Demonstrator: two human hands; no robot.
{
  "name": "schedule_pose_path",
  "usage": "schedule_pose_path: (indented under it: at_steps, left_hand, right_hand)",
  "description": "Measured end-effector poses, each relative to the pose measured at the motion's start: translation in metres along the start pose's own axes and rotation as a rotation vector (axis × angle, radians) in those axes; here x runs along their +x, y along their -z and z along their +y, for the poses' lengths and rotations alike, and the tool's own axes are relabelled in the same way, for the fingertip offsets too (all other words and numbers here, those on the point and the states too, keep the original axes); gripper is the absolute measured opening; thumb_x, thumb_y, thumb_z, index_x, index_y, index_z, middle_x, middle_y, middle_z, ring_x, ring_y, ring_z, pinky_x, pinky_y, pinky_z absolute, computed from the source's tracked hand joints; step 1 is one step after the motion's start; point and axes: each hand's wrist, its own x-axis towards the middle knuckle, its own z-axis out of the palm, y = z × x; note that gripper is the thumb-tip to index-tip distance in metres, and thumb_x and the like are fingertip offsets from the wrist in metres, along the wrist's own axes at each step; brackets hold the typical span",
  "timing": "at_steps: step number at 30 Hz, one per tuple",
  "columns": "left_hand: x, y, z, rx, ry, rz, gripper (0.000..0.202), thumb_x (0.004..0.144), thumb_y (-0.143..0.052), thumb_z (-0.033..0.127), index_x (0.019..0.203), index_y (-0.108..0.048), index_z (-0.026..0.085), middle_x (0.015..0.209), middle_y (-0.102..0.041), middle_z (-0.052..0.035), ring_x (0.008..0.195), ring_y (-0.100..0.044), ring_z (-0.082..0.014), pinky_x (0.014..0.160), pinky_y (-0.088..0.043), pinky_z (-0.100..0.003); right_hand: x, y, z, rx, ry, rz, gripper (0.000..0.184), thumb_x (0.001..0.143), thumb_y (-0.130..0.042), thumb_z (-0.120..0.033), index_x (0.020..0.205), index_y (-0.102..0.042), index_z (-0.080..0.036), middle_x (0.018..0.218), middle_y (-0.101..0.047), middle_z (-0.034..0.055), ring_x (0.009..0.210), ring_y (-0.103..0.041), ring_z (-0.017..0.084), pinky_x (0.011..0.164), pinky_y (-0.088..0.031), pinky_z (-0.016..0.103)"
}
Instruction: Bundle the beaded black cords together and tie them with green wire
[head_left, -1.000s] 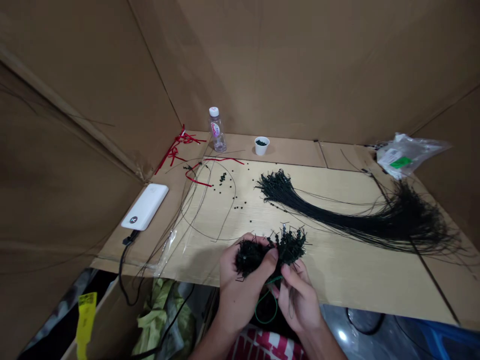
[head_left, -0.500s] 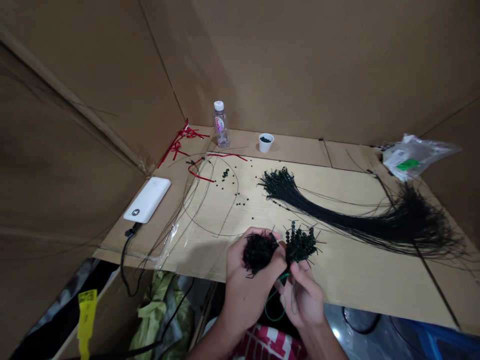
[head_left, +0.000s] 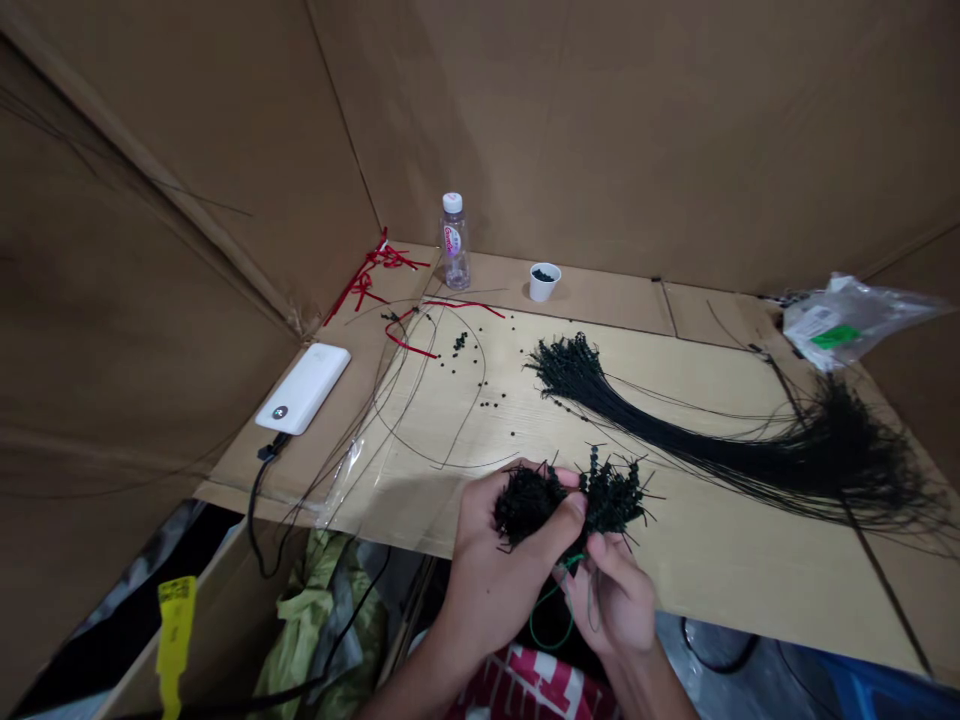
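My left hand [head_left: 491, 560] cups a dense bunch of black cords with small beads [head_left: 527, 503], its thumb pressed across the bunch. Right beside it, a second bristly cluster of beaded black cords [head_left: 613, 497] rises from my right hand [head_left: 615, 600], whose fingers pinch the strands below it. A thin green wire loop [head_left: 551, 615] hangs under my hands. The two clusters touch, and the cords' lower lengths are hidden by my fingers.
A long sheaf of black cords [head_left: 675, 425] lies across the pale wooden board [head_left: 750, 590], with loose black beads [head_left: 487, 395] to its left. Behind stand a plastic bottle [head_left: 454, 242] and white cup [head_left: 544, 282]. A white power bank [head_left: 303, 388], red ties [head_left: 375, 270] and a plastic bag [head_left: 847, 320] lie nearby.
The whole scene has shifted right and slightly up in the picture as my head moves. My hands have moved right with it, keeping hold of both clusters.
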Motion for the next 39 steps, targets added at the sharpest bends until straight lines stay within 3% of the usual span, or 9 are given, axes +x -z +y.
schedule_pose_path:
  at_steps: [5,12,17,21,27,33,39]
  left_hand:
    - [-0.001,-0.002,-0.001,-0.031,-0.007,0.089,0.030,0.078,-0.091,0.033,0.103,-0.081,0.020,0.106,-0.082,-0.0074,0.098,-0.079,-0.0265,0.083,-0.070,-0.036]
    - [-0.002,-0.002,-0.003,-0.026,-0.032,0.105,0.028,0.077,-0.091,0.033,0.101,-0.083,0.022,0.108,-0.082,-0.0076,0.100,-0.079,-0.0270,0.076,-0.070,-0.032]
    - [0.000,-0.005,0.001,-0.051,-0.025,0.063,0.023,0.077,-0.089,0.032,0.096,-0.083,0.020,0.105,-0.081,-0.0075,0.099,-0.078,-0.0265,0.073,-0.069,-0.030]
    - [0.001,-0.007,0.006,-0.078,-0.073,0.014,0.016,0.080,-0.087,0.029,0.091,-0.079,0.020,0.096,-0.080,-0.0042,0.093,-0.077,-0.0232,0.082,-0.069,-0.032]
    - [0.001,-0.008,0.005,-0.058,-0.128,-0.010,0.010,0.086,-0.083,0.027,0.090,-0.076,0.020,0.092,-0.077,-0.0026,0.086,-0.074,-0.0197,0.079,-0.066,-0.029]
    - [0.000,-0.011,0.001,-0.088,-0.185,-0.078,0.007,0.092,-0.076,0.022,0.089,-0.071,0.021,0.091,-0.075,-0.0015,0.088,-0.075,-0.0185,0.088,-0.063,-0.029]
    - [0.002,-0.006,0.005,0.008,-0.222,-0.166,0.004,0.093,-0.076,0.023,0.094,-0.072,0.022,0.093,-0.073,-0.0018,0.089,-0.074,-0.0194,0.088,-0.062,-0.030]
  right_hand:
    - [0.001,-0.002,0.000,0.050,-0.031,0.017,0.028,0.069,-0.098,-0.035,0.091,-0.081,-0.030,0.093,-0.080,0.0036,0.072,-0.068,0.022,0.045,-0.048,0.027]
    - [0.001,-0.004,-0.001,0.049,-0.032,0.017,0.029,0.068,-0.099,-0.035,0.090,-0.081,-0.030,0.095,-0.080,0.0040,0.073,-0.068,0.022,0.046,-0.049,0.026]
    - [0.000,-0.006,-0.004,0.053,-0.049,0.001,0.031,0.069,-0.098,-0.033,0.095,-0.082,-0.031,0.101,-0.081,0.0051,0.076,-0.069,0.022,0.046,-0.049,0.026]
    - [0.000,-0.006,-0.005,0.039,-0.046,0.014,0.031,0.069,-0.099,-0.037,0.093,-0.082,-0.028,0.106,-0.082,0.0071,0.075,-0.070,0.021,0.045,-0.050,0.025]
    - [0.000,-0.012,-0.008,0.046,-0.035,0.059,0.032,0.066,-0.100,-0.038,0.090,-0.081,-0.028,0.099,-0.082,0.0035,0.071,-0.070,0.020,0.043,-0.049,0.023]
    - [0.001,-0.031,-0.021,0.038,0.004,0.077,0.037,0.059,-0.104,-0.041,0.086,-0.083,-0.027,0.080,-0.078,0.0016,0.058,-0.064,0.017,0.039,-0.045,0.023]
    - [-0.004,-0.039,-0.025,0.093,0.014,0.164,0.039,0.049,-0.109,-0.034,0.073,-0.080,-0.026,0.075,-0.079,0.0002,0.057,-0.066,0.013,0.044,-0.051,0.018]
